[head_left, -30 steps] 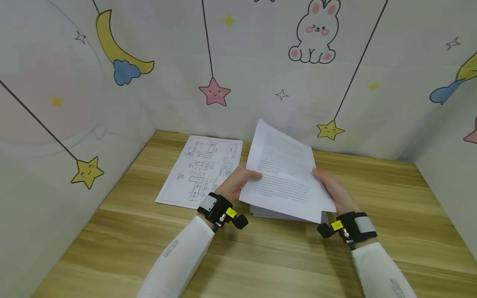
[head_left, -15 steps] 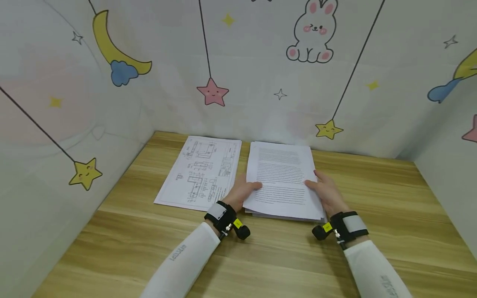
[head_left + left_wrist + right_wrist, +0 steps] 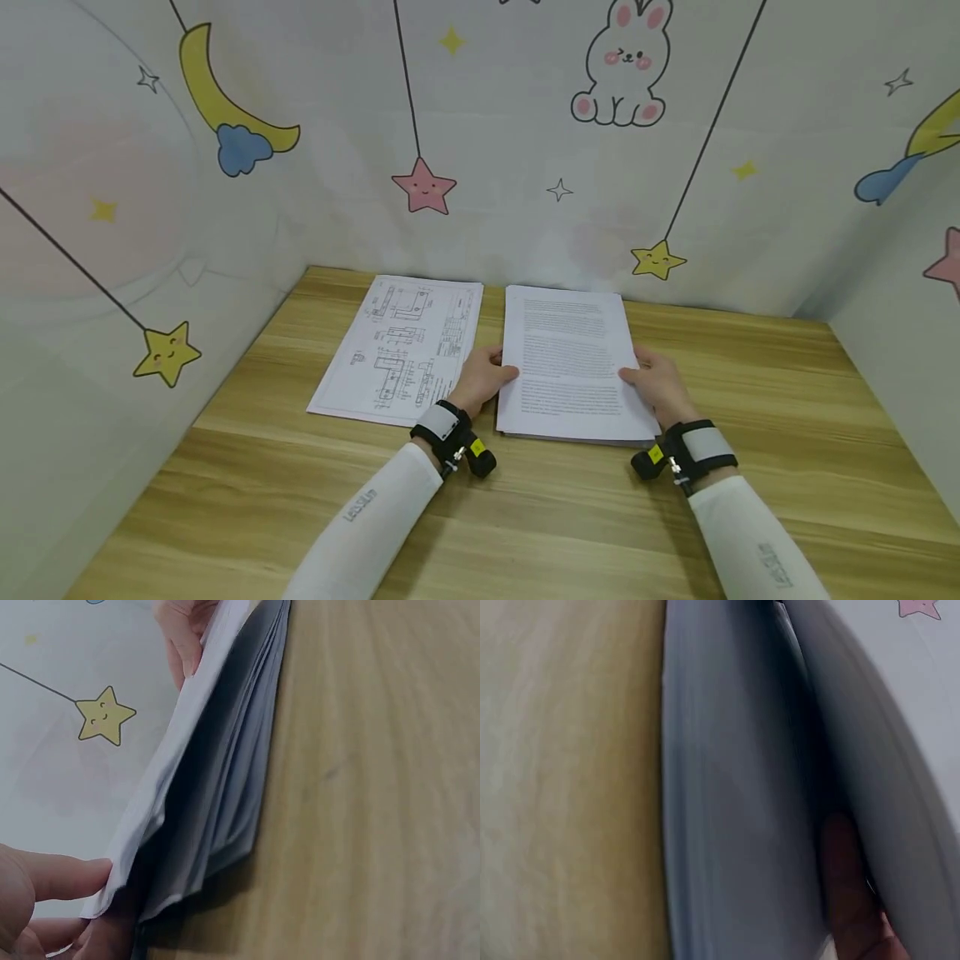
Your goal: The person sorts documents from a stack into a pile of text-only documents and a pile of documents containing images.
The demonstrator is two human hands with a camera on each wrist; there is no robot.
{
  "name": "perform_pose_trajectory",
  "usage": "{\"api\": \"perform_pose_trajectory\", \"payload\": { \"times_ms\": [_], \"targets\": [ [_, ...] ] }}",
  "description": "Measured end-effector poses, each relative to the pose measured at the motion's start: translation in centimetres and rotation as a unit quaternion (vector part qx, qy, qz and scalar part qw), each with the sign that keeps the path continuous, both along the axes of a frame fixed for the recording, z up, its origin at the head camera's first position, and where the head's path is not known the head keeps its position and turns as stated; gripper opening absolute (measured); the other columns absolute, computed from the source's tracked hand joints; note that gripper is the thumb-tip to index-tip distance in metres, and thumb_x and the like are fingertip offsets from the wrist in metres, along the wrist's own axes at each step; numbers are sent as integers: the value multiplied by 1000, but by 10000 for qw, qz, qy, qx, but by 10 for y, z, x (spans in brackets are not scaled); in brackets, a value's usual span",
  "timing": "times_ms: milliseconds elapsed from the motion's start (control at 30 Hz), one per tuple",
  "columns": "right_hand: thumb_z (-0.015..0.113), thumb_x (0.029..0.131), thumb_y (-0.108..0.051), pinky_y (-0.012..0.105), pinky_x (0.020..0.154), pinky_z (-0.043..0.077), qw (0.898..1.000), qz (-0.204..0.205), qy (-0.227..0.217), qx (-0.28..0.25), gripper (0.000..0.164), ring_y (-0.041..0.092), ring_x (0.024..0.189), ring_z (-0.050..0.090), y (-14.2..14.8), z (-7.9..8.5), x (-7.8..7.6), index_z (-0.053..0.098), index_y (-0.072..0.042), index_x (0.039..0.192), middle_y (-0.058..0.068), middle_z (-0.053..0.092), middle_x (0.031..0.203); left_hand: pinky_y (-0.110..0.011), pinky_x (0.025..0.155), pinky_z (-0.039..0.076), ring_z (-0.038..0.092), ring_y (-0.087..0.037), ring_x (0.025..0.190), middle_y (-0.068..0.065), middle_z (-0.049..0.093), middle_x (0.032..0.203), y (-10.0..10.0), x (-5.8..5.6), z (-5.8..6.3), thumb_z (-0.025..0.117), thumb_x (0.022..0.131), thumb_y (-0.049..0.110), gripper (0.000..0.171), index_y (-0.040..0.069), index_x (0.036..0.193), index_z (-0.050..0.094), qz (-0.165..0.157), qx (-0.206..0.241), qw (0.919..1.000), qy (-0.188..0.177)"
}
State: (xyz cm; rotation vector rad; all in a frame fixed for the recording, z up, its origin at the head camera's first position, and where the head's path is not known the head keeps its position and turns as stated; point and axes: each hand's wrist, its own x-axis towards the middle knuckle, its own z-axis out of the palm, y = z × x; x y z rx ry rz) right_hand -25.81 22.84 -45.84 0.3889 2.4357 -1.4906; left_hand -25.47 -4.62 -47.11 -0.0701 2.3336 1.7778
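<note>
Upper sheets of paper (image 3: 566,358), covered in printed text, lie over a thicker pile of paper (image 3: 232,772) on the table. Along their left edge, my left hand (image 3: 482,382) pinches the upper sheets, thumb on top and fingers beneath. My right hand (image 3: 658,387) grips the opposite edge the same way, thumb on the printed face. In the right wrist view a finger (image 3: 844,877) reaches between the raised upper sheets (image 3: 877,765) and the pile. A dark gap separates the two layers in both wrist views.
Left of the pile lies a sheet with technical drawings (image 3: 405,350), close to my left hand. The wood-grain table (image 3: 570,517) meets a white backdrop (image 3: 510,233) with cartoon prints behind the papers. Black cameras on wrist straps (image 3: 442,429) sit near the pile's front corners.
The upper sheets, tilted up and askew a second ago, have come down over the pile and now line up with it more closely. Both hands keep hold of their side edges.
</note>
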Motion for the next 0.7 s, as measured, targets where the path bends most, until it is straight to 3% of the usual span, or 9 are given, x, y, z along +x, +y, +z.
{"api": "perform_pose_trajectory", "payload": {
  "times_ms": [167,333,500,567,633,700],
  "targets": [
    [48,101,-12,52,119,31,9986,109,64,509,62,38,146,33,0,2,-1,20,1,156,26,28,160,-23,68,47,63,-20,89,-14,69,108,4,-3,2,64,92,8,38,1,129,62,73,-887,9954,358],
    [48,101,-12,52,118,33,9987,75,77,498,60,38,145,34,-1,3,-1,23,3,154,27,29,159,-27,66,51,68,-24,91,-16,72,109,8,-4,7,66,90,10,30,0,118,68,65,-1642,9846,596],
    [49,102,-20,51,117,36,9993,26,-13,374,61,36,141,40,-1,3,-1,26,2,154,25,33,158,-26,61,49,66,-23,85,-17,71,107,8,-5,11,67,90,15,31,-3,115,68,59,-2061,9767,591],
    [49,102,-22,48,110,43,9994,25,-1,355,60,34,134,45,-1,3,0,29,1,154,24,38,155,-24,55,44,61,-19,73,-13,69,92,5,-6,11,67,89,15,22,-2,103,69,109,-2067,9769,539],
    [48,101,-23,40,95,51,9988,27,53,486,57,31,122,51,1,3,0,34,0,152,23,45,148,-23,49,37,52,-16,61,-7,59,73,2,-7,11,66,89,15,16,1,83,65,158,-1931,9800,461],
    [48,101,-24,31,77,50,9979,37,119,630,54,27,104,55,2,4,2,40,-2,150,21,53,136,-22,46,34,45,-13,52,-1,47,61,-2,-7,12,64,91,15,27,6,68,54,197,-1680,9850,353]
  ]
}}
